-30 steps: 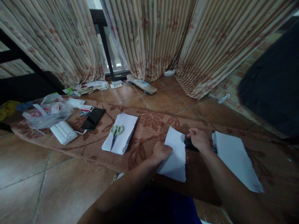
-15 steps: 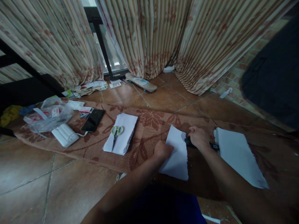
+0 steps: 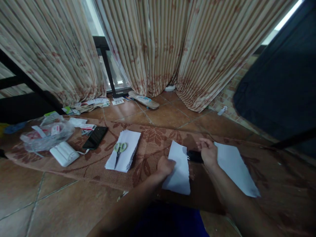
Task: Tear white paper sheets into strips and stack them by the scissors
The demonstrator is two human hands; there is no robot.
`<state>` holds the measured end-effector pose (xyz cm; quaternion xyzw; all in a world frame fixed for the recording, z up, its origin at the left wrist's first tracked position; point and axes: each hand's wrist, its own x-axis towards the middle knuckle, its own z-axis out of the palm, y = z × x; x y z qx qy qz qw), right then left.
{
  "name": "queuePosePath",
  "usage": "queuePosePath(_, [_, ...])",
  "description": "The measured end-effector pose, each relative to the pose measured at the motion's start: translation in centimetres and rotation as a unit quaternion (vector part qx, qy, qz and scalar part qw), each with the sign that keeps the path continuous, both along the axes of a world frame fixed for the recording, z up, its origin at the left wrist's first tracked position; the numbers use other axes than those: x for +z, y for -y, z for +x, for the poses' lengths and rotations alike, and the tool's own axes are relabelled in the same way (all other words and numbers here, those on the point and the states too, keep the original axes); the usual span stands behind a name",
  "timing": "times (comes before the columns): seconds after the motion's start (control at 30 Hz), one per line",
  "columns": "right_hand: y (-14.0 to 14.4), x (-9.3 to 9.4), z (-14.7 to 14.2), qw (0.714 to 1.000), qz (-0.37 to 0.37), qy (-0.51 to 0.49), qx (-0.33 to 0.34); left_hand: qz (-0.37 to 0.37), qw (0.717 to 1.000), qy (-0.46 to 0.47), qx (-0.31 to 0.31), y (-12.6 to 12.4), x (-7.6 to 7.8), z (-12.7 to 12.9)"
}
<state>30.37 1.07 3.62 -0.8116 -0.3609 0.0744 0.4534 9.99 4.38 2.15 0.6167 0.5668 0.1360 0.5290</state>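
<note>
Hands stay put while the view tips up: the left hand (image 3: 166, 165) still presses a curled fist on the white paper (image 3: 178, 168) on the mat (image 3: 153, 144), and the right hand (image 3: 208, 152) still closes around a black thing (image 3: 194, 156) beside it.

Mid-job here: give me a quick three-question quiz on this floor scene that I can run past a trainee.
1. True or false: the scissors lie on top of the stack of white paper.
2. Which hand presses on the sheet of paper in front of the person? A) left hand B) right hand C) neither
3. Fill in: the right hand rests on a ____ object beside that sheet.

Key
1. True. The green-handled scissors sit on the stack, on the mat.
2. A. The left hand is on the sheet's left edge.
3. Black. What the object is cannot be told.
</note>
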Motion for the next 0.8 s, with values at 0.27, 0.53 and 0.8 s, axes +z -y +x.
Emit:
queuePosePath(0.27, [8.0, 0.2, -7.2, 0.987, -0.02, -0.146, 0.063, -0.026, 0.988, 0.137, 0.06, 0.3, 0.0, -2.7])
queuePosePath(0.53, [10.1, -1.3, -12.4, 0.949, -0.041, -0.29, 0.115, -0.05, 0.97, 0.222, 0.088, -0.4, 1.9, -3.5])
queuePosePath(0.8, [9.1, -1.5, -12.1, 0.903, 0.018, -0.418, 0.103, -0.115, 0.95, 0.289, 0.014, 1.3, 2.7, -4.6])
